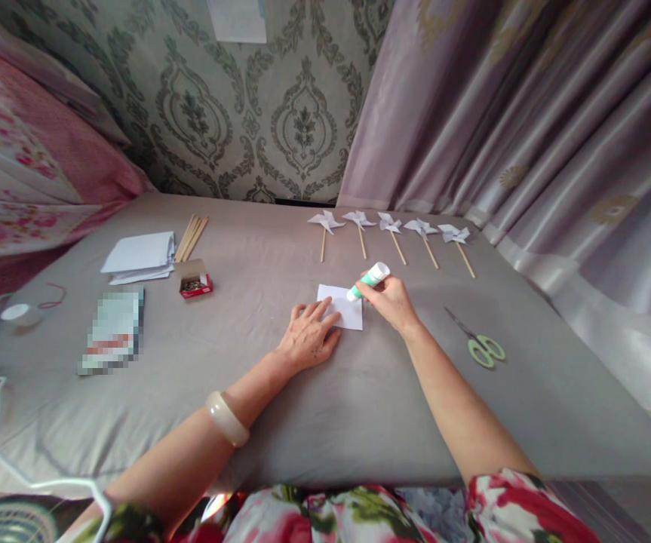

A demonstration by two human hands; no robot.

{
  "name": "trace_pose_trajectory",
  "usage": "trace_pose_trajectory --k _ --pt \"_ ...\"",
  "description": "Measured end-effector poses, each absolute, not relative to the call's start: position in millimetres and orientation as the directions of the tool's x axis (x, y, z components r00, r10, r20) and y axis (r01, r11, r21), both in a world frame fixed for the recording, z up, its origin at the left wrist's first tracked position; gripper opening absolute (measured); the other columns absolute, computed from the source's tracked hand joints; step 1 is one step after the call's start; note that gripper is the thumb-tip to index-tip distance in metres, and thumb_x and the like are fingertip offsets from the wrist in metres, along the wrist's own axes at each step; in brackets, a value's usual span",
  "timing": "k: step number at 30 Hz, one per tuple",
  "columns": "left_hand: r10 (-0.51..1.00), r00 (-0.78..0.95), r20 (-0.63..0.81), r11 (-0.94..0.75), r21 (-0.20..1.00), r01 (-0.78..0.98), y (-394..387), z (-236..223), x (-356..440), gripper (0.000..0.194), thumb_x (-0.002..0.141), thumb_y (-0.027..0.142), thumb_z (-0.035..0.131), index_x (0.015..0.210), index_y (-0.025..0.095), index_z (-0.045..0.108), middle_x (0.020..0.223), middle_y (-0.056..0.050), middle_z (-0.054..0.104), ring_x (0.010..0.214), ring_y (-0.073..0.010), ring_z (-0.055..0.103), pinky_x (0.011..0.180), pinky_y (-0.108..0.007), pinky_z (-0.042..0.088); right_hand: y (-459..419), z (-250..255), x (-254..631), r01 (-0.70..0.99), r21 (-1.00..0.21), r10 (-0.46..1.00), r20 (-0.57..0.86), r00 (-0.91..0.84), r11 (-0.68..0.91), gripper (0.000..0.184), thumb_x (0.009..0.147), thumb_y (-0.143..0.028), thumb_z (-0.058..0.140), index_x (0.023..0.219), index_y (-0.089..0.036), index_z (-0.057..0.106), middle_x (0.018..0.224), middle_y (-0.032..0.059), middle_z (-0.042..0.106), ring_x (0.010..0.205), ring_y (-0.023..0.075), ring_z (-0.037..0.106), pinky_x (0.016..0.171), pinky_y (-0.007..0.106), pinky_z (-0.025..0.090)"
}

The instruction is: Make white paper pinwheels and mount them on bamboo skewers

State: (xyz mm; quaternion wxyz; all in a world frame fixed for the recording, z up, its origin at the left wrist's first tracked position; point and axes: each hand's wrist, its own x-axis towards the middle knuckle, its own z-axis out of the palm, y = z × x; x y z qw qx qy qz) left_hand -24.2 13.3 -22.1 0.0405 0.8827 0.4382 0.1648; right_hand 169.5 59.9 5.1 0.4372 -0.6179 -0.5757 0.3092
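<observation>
A white rectangular piece of paper (pixel 350 315) lies flat on the grey cloth in front of me. My left hand (pixel 309 335) rests on its left part with the fingers spread, and a pale bangle circles that wrist. In my right hand (pixel 391 302) is a white and green glue stick (pixel 366 281), gripped at a slant. Its lower end meets the paper near the upper right, or hovers just over it; I cannot tell which. To the right of my right hand lie scissors (pixel 480 343) with light green handles.
Several paper pinwheels (pixel 390 224) on sticks lie in a row at the back right. At the left are a stack of white paper (pixel 139 255), wooden sticks (pixel 191 238), a small red box (pixel 194 280) of metal pieces, a blurred packet (pixel 113 330) and a white cable (pixel 36 483).
</observation>
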Motion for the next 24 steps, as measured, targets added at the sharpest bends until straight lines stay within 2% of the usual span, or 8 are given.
trace_pose_trajectory --k 7,16,24 --pt "0.759 0.607 0.234 -0.648 0.184 0.739 20.4 -19.8 -24.8 0.038 0.086 0.037 0.046 0.121 0.026 0.055 0.139 -0.009 0.048 0.115 -0.0301 0.049 0.092 -0.048 0.037 52.9 1.9 155.8 0.592 -0.799 0.988 0.150 0.033 0.101 0.028 0.071 -0.037 0.065 0.087 -0.014 0.066 0.077 0.0052 0.071 0.070 0.0176 0.065 0.066 0.025 0.049" --pt "0.757 0.613 0.223 -0.650 0.177 0.739 19.6 -20.5 -26.1 0.044 0.088 0.039 0.042 0.130 0.030 0.050 0.142 -0.010 0.045 0.116 -0.0310 0.046 0.092 -0.049 0.036 50.8 3.7 146.2 0.708 -0.683 0.981 0.182 -0.070 0.177 0.025 0.074 -0.035 0.061 0.086 -0.014 0.066 0.070 0.0041 0.069 0.063 0.0153 0.061 0.059 0.022 0.044" --pt "0.754 0.617 0.227 -0.653 0.147 0.743 19.7 -21.5 -25.7 0.042 0.089 0.038 0.041 0.129 0.030 0.051 0.142 -0.009 0.045 0.115 -0.0300 0.047 0.093 -0.049 0.034 52.9 4.9 143.9 0.764 -0.614 0.975 0.197 -0.098 0.201 0.024 0.076 -0.035 0.060 0.087 -0.014 0.066 0.069 0.0047 0.069 0.064 0.0157 0.062 0.060 0.022 0.042"
